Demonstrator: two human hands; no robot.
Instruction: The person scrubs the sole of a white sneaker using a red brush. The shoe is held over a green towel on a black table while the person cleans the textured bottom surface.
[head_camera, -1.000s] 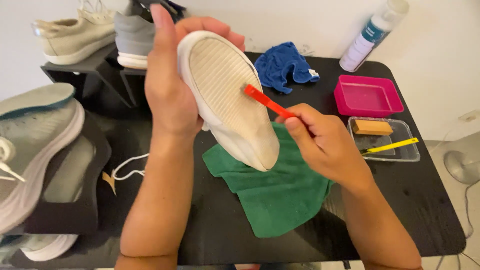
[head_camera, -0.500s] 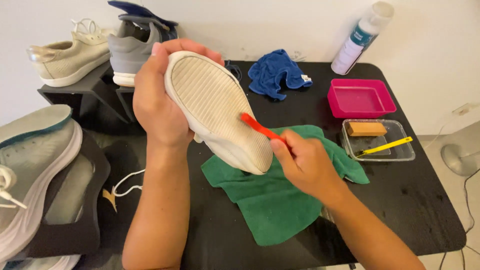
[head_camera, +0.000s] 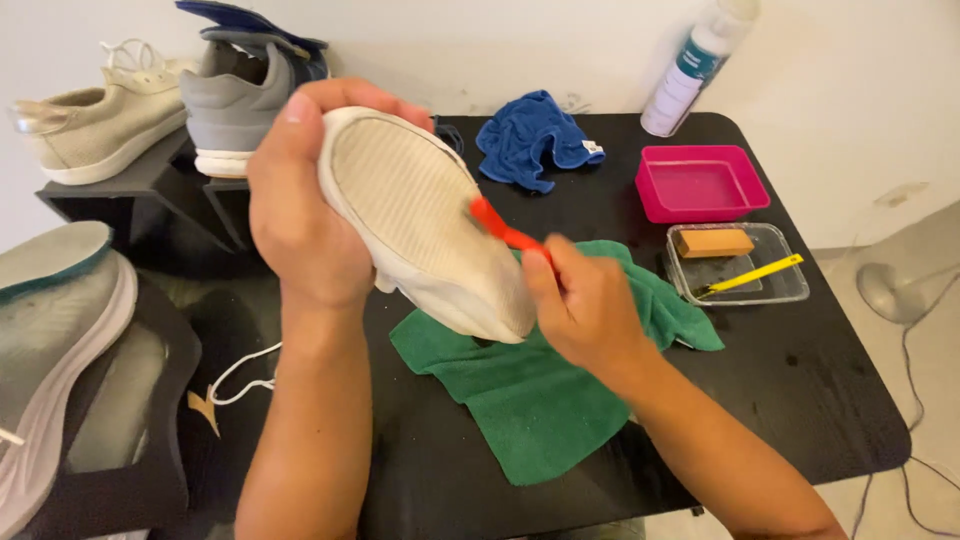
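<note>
My left hand (head_camera: 300, 215) grips a white shoe (head_camera: 420, 220) turned sole up above a black table (head_camera: 830, 400). The ribbed pale sole faces me, toe pointing toward my right hand. My right hand (head_camera: 585, 305) is closed on a red brush (head_camera: 500, 228), whose head touches the sole's right edge near the middle. Under the shoe lies a green cloth (head_camera: 540, 400) spread on the table.
A blue cloth (head_camera: 530, 140), a white spray bottle (head_camera: 695, 65) and a pink tray (head_camera: 700, 185) sit at the back. A clear tray (head_camera: 790, 285) holds a brown block (head_camera: 712, 242) and a yellow tool (head_camera: 755, 275). Beige and grey shoes (head_camera: 235, 100) rest on a black stand at left; another shoe (head_camera: 50, 340) lies near left.
The red brush has slid up the sole from the toe end toward the middle, and my right hand moved with it. The shoe has tilted slightly lower.
</note>
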